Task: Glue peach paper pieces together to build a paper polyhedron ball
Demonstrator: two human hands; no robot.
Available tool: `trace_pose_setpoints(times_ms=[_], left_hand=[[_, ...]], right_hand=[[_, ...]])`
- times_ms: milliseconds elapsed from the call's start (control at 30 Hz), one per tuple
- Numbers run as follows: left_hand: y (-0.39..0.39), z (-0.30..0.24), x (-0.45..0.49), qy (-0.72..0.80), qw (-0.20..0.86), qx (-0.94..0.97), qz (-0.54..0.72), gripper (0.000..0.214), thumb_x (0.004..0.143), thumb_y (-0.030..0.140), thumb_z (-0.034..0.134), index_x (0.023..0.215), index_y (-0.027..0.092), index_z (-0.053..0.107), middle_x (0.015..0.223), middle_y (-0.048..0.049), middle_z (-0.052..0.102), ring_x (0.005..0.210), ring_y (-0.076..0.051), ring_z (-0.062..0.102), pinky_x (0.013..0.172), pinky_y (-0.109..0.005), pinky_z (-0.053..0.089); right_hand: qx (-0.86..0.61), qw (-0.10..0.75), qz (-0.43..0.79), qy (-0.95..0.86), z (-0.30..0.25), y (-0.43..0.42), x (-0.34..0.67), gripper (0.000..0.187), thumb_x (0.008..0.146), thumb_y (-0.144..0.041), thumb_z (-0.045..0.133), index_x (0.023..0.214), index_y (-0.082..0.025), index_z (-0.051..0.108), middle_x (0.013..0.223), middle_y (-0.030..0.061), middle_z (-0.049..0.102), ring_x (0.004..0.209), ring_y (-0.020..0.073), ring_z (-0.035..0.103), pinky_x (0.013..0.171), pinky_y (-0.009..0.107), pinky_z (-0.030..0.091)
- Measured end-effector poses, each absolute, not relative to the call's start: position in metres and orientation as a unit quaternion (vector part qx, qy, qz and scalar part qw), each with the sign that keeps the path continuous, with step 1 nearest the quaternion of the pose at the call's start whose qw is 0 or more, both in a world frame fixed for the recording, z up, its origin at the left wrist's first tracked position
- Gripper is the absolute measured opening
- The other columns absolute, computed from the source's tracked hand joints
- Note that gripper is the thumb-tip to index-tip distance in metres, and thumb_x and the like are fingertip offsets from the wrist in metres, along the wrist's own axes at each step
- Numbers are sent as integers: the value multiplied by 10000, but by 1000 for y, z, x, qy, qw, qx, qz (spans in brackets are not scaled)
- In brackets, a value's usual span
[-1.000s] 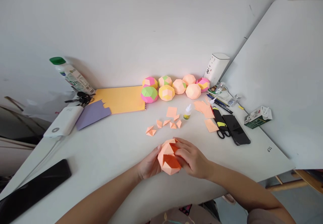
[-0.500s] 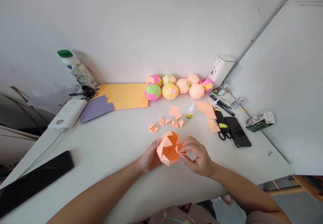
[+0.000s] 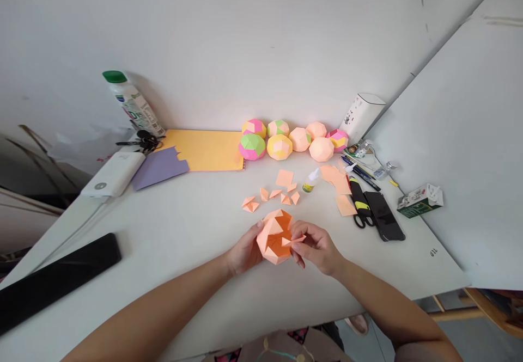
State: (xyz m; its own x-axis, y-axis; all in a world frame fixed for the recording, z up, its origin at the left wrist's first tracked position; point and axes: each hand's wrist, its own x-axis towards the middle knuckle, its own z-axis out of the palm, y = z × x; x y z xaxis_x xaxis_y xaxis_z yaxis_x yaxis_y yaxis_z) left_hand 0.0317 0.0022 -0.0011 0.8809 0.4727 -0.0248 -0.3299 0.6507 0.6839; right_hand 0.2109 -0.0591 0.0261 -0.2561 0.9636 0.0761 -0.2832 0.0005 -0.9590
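My left hand [image 3: 246, 249] is wrapped round the left side of a hollow peach paper ball [image 3: 272, 250], whose open side faces up and shows its darker orange inside. At the ball's right edge, my right hand [image 3: 314, 246] pinches a small folded paper piece [image 3: 295, 240] between thumb and fingers. The tip of that piece reaches over the opening; I cannot tell whether it touches the rim. Beyond the ball lie several folded peach pieces [image 3: 250, 204], a flat paper square [image 3: 285, 178] and a small glue bottle [image 3: 311, 180].
Several finished paper balls [image 3: 280, 147] line the wall. Scissors [image 3: 361, 204], a phone [image 3: 384, 215], pens [image 3: 359, 172] and paper scraps [image 3: 335, 179] lie at right, near a drink carton [image 3: 420, 200]. Left are yellow card [image 3: 212, 149], purple card [image 3: 159, 169], a white power bank [image 3: 114, 174] and a bottle [image 3: 134, 103].
My right hand has turned a little, and the folded piece now lies flatter across the ball's opening. The ball has tilted slightly in my left hand. The whole view has shifted a little.
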Motion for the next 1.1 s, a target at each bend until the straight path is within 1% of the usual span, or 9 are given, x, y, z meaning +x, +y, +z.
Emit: trace_pose_setpoints(times_ms=[167,233,333,467,533,700,833,1000,1100], left_hand=[[3,-11,30,130,904,336,229,590,906,571,330,1217,125,559,1143,-166,624,1022,-296,578,880,-401,408],[3,-13,30,131,903,338,230,587,910,569,318,1208,127,565,1123,-162,629,989,-280,583,848,-377,416],[4,-10,31,113,899,347,241,584,920,565,297,1206,133,566,1105,-162,636,965,-275,591,828,-369,423],[3,1,33,74,889,372,255,586,929,550,290,1200,107,563,1064,-179,644,955,-295,610,850,-407,429],[2,6,34,68,883,381,266,559,934,533,299,1183,110,567,1038,-170,645,917,-290,626,835,-415,441],[0,13,36,68,861,410,293,543,940,523,286,1171,113,558,1003,-166,646,846,-288,650,777,-418,464],[0,11,36,67,860,411,294,561,948,518,247,1166,97,547,979,-180,658,811,-298,668,775,-441,471],[-1,3,35,95,866,394,293,514,929,527,336,1254,145,450,1042,-190,656,780,-327,690,758,-523,490],[-2,1,34,118,863,389,300,527,916,531,377,1266,139,426,1007,-193,665,784,-332,686,734,-532,504]], right_hand=[[-345,505,642,-463,24,-56,217,70,817,-219,662,815,-217,592,865,-18,507,440,0,366,399,186,248],[-361,499,641,-459,24,-55,219,83,812,-240,673,855,-230,603,843,-19,534,432,0,332,411,193,226],[-395,503,631,-439,24,-54,217,182,775,-268,712,916,-238,601,790,-22,560,444,22,362,417,198,257],[-433,515,619,-405,25,-52,209,253,735,-282,751,920,-229,587,748,-13,610,574,91,513,499,229,416],[-445,512,621,-391,27,-51,206,261,723,-291,763,899,-220,584,717,-13,620,613,107,541,517,230,443],[-449,506,639,-366,30,-51,202,281,698,-290,784,849,-215,559,677,-24,645,554,100,536,457,211,429],[-457,489,655,-350,28,-51,201,307,660,-268,812,781,-202,538,650,-29,659,501,86,527,448,211,431],[-454,472,682,-325,26,-51,199,339,634,-279,828,745,-197,518,593,-52,625,463,79,514,410,196,400],[-448,468,694,-314,29,-51,197,363,614,-285,840,720,-195,504,567,-58,607,475,79,517,402,183,381]])
